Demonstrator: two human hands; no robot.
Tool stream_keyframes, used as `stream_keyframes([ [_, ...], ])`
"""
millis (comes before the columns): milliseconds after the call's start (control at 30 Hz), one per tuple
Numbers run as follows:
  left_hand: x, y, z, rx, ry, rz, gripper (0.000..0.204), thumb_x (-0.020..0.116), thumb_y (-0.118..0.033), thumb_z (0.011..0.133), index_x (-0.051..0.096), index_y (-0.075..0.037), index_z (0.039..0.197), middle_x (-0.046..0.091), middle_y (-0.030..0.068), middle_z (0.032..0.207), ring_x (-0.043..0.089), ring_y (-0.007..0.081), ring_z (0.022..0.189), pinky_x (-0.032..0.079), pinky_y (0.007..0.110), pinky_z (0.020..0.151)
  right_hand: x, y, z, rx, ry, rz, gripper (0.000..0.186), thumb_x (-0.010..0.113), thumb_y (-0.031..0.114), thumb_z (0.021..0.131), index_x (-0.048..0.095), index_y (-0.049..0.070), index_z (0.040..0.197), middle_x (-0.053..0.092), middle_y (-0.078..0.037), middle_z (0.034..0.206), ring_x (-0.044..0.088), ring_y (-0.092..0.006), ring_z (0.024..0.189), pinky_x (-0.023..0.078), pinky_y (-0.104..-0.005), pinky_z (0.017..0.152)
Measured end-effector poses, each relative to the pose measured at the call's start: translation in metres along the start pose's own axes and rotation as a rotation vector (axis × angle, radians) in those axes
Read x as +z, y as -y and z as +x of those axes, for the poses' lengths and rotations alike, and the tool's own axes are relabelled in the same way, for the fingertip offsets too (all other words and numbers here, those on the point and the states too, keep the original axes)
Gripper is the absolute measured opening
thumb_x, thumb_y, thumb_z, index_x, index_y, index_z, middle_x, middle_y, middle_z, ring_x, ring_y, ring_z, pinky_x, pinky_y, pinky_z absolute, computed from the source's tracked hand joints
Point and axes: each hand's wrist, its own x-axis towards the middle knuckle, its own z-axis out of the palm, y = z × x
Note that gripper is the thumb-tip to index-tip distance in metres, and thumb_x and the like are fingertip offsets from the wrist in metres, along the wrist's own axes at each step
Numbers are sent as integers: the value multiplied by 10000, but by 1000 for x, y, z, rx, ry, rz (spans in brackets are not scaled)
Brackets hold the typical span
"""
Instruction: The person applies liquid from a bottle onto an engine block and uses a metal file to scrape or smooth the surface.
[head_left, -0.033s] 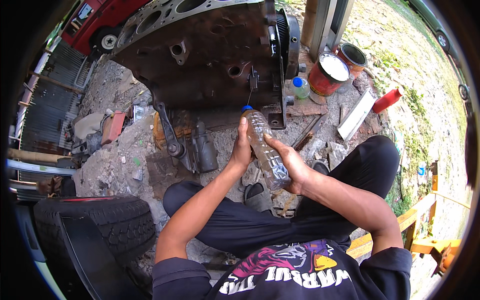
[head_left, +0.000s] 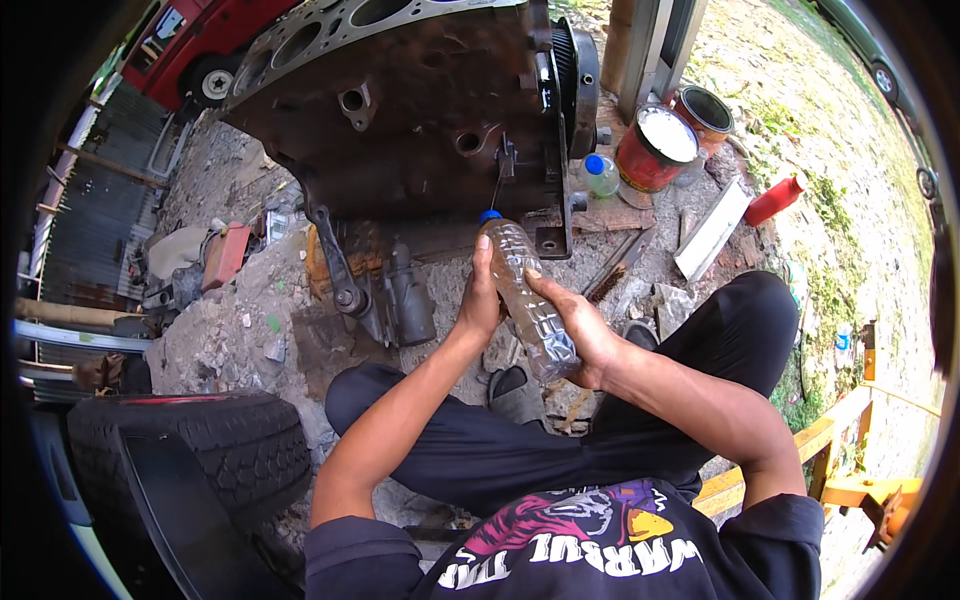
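Observation:
Between my two hands is a clear plastic bottle (head_left: 522, 290) with a blue cap (head_left: 490, 215), holding brownish liquid, tilted with its cap away from me. My left hand (head_left: 482, 292) is closed on its left side near the neck, thumb pointing up along it. My right hand (head_left: 585, 335) wraps the lower right side, thumb across the front. From the cap a thin line, apparently a jet of liquid, reaches a small metal bracket (head_left: 508, 160) on the side of the dark brown engine block (head_left: 400, 150). The block's side looks wet around it.
Right of the block stand a small blue-capped bottle (head_left: 600, 176), a red can with white contents (head_left: 650, 160), another can (head_left: 708, 108) and a red bottle (head_left: 774, 201). A metal arm (head_left: 342, 275) and dark cylinder (head_left: 408, 298) lie before the block. A tire (head_left: 220, 450) sits at left.
The bottle's capped end has shifted slightly left, with both hands still around it. The thin line from the cap has moved a little with it.

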Motion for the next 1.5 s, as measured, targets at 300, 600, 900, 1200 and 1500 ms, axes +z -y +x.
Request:
stream_keyframes([
  [300,-5,7,8,59,20,-18,683,252,-648,984,543,-63,1182,608,61,1025,596,170,939,490,331,863,2,-4,2,-5,-39,12,456,492,438,996,556,35,1200,638,-47,920,618,-131,719,524,-306,631],
  [600,9,3,6,-39,42,43,709,302,-682,959,534,-59,1203,600,74,1046,593,175,952,488,339,870,-9,-9,0,-6,-56,110,378,510,442,990,594,100,1128,634,-13,852,592,-114,675,474,-273,572],
  [900,11,7,-1,-22,-48,5,723,268,-700,949,517,-66,1193,595,78,1038,599,177,953,499,343,855,-10,8,-5,80,-8,25,368,530,445,982,617,101,1079,648,-3,838,609,-104,629,482,-247,528],
  [1200,9,12,-2,-59,-159,-121,701,303,-719,929,551,-94,1123,594,59,968,610,184,872,518,352,778,-11,9,5,99,15,-83,461,506,425,999,560,40,1247,660,-42,961,635,-107,735,522,-285,617],
  [1500,10,29,-2,-75,-71,-71,666,290,-677,963,548,-90,1142,594,47,969,592,153,858,514,337,780,-8,-1,-4,96,-98,5,377,498,445,999,617,109,1119,642,13,825,602,-94,645,483,-257,554],
])
